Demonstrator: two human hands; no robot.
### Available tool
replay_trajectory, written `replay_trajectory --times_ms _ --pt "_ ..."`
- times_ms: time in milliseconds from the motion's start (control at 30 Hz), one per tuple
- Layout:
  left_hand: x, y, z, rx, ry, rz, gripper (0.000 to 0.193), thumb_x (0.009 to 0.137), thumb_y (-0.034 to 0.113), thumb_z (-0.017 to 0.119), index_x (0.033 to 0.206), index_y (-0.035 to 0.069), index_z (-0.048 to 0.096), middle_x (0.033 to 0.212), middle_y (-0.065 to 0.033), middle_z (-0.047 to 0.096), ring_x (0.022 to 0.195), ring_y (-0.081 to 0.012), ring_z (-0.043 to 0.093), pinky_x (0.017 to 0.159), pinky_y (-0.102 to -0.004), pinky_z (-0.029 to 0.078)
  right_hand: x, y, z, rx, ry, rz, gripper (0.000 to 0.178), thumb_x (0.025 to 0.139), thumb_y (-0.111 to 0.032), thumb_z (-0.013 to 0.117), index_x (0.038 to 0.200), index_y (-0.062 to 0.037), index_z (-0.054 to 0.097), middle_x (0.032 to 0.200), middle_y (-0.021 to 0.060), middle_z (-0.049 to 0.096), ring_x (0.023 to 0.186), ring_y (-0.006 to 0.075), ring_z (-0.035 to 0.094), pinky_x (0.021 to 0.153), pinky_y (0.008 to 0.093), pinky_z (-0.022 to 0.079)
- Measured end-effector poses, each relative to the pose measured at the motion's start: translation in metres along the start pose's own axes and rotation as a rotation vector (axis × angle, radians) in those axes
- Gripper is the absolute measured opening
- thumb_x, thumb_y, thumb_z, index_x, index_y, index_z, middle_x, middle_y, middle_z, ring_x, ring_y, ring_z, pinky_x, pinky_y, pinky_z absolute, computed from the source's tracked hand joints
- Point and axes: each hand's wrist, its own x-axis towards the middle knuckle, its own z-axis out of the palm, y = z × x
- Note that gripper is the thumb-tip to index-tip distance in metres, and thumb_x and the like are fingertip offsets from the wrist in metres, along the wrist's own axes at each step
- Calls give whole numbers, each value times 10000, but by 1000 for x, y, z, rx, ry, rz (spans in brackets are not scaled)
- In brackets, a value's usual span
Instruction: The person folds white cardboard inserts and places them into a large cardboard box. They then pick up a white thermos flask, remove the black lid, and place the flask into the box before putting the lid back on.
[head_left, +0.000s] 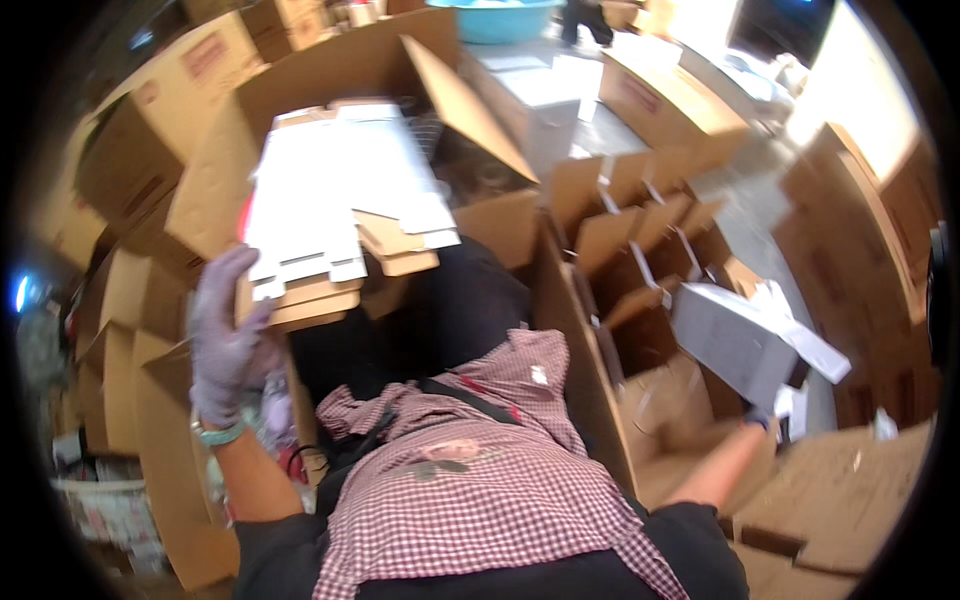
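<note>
My left hand (225, 335), in a pale purple glove, grips the near edge of a stack of flat white-and-brown carton blanks (340, 200) lying across my lap and a big open cardboard box (330, 70). My right hand (765, 412) reaches far right and holds a small folded white box (745, 340) by its lower corner. It hovers over a large carton with cardboard dividers (640, 240). A red checked apron (480, 490) covers my front.
Stacked cardboard boxes (150, 130) crowd the left side and more cartons (670, 100) stand at the back right. A blue basin (495, 18) sits at the top. A white basket (105, 510) is at lower left. Grey floor (745, 215) shows to the right.
</note>
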Motion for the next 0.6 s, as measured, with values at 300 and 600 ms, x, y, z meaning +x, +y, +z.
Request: replay_trajectory --times_ms 300,600 --pt "-3 -19 5 270 -95 31 642 764 326 826 1306 47 624 1351 -199 587 1254 -399 556 1079 -464 438 76 38 -23 -80 14 -63 188 864 -222 689 955 -58 695 803 67 669 626 233 649 543 386 543" --pt "40 -57 16 632 -253 78 858 680 545 839 1377 106 596 1460 -207 508 1377 -395 443 1133 -509 352 46 122 195 -336 -276 109 227 857 -244 634 791 -27 645 705 143 642 590 285 655 492 453 548"
